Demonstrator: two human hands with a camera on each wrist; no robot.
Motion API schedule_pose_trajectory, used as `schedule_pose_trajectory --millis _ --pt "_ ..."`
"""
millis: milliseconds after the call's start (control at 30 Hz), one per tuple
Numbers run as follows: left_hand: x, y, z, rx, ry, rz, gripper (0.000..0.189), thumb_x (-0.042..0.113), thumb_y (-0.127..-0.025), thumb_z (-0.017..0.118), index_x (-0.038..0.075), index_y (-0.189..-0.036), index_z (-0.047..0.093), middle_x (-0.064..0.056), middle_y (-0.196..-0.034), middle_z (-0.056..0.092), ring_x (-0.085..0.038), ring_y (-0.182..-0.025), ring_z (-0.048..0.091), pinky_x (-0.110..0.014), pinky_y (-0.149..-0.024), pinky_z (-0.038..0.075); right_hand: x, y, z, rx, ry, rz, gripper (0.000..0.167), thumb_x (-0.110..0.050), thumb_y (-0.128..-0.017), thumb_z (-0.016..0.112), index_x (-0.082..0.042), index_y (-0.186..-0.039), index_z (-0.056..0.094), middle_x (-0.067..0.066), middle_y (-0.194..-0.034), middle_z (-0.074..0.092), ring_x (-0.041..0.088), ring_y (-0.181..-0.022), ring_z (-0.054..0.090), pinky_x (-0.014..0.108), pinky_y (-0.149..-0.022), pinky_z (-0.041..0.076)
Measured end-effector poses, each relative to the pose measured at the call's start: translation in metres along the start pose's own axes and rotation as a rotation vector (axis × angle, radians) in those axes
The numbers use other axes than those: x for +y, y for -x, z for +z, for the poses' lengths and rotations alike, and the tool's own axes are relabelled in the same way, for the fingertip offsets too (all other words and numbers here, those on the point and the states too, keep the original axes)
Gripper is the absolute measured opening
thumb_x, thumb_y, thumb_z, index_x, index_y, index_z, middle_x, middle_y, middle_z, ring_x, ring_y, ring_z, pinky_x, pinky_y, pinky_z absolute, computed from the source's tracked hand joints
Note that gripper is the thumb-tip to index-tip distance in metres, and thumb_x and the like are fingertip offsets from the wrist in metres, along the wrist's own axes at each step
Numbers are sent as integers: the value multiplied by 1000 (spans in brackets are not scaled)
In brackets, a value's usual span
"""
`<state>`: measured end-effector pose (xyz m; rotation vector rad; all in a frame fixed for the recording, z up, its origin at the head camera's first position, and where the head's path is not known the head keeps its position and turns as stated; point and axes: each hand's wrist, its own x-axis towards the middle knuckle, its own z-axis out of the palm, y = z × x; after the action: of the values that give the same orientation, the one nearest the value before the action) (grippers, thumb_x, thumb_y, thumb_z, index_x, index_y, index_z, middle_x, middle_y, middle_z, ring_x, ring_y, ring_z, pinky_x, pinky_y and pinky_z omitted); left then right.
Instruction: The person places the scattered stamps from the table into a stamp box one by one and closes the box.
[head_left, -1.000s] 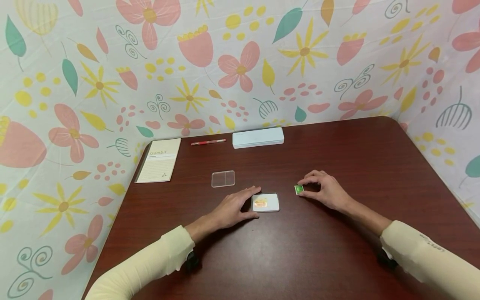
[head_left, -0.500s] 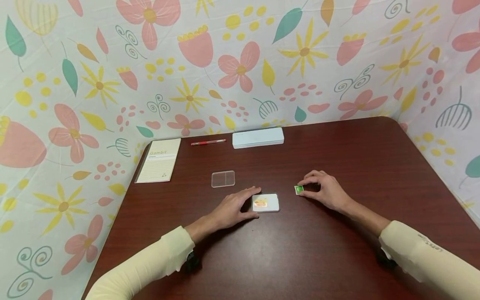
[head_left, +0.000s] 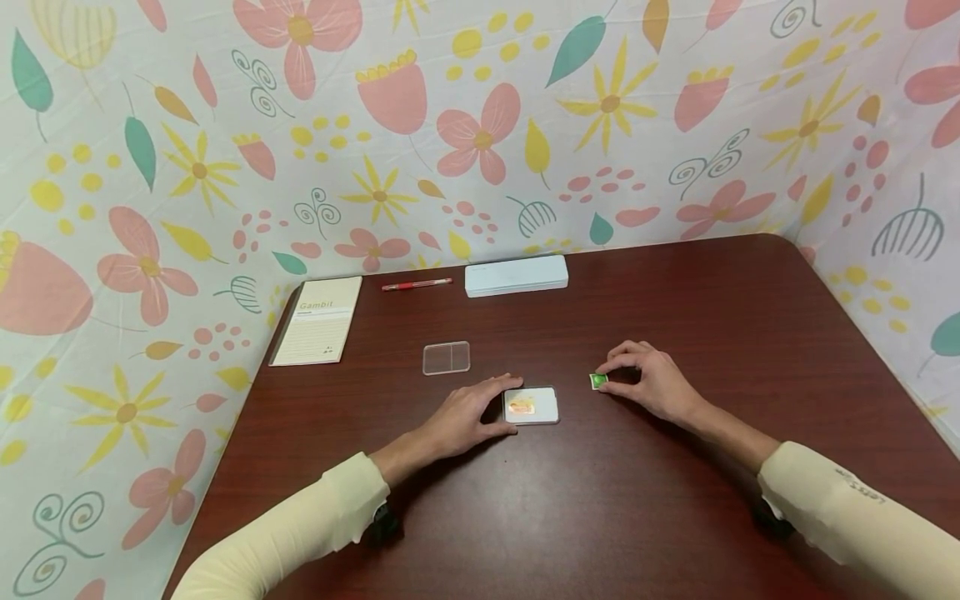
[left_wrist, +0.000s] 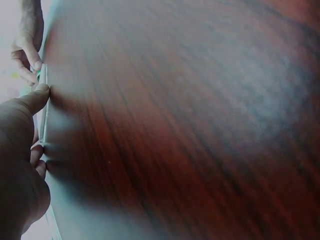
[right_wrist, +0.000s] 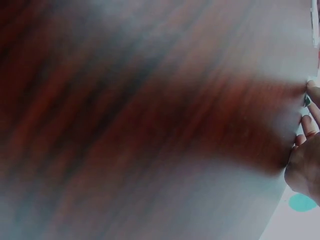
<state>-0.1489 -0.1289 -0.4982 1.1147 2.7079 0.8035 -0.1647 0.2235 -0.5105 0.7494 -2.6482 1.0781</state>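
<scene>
In the head view my left hand [head_left: 463, 419] holds a flat white rectangular case [head_left: 546, 406] by its two long edges, thumb on the near side and fingers on the far side. A small yellow-orange picture piece [head_left: 522, 405] lies on the left part of the case. To the right, my right hand [head_left: 651, 382] pinches a small green square with a pale border [head_left: 597, 381] between thumb and fingers, just over the table. What kind of piece it is cannot be told. The left wrist view shows the case edge-on beside my left thumb [left_wrist: 37, 100].
A clear rectangular lid [head_left: 447, 358] with a dividing line lies behind the left hand. Farther back are a notepad [head_left: 318, 323], a red pen [head_left: 417, 285] and a pale blue box [head_left: 517, 277]. The dark wooden table [head_left: 570, 517] meets a floral cloth [head_left: 480, 200] behind.
The green square has tilted slightly and looks flatter in the right hand's pinch. The left hand, the case and the other objects stay in place.
</scene>
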Motion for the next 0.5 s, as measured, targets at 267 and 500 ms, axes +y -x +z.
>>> schedule_pose_trajectory --millis 267,500 --pt "1 -1 0 -1 -17 -9 69 33 -94 84 12 -153 55 -12 -156 56 -25 -143 54 -48 -109 49 1 1 2 15 -1 -30 24 -1 -78 93 -12 -97 83 8 -107 71 29 -102 64 50 -81 54" --pt "1 -2 0 1 -16 -15 69 33 -94 85 13 -153 56 -12 -155 56 -26 -142 55 -48 -109 49 0 0 2 37 -14 -67 25 -1 -78 94 -14 -96 83 4 -104 72 26 -99 65 46 -79 56"
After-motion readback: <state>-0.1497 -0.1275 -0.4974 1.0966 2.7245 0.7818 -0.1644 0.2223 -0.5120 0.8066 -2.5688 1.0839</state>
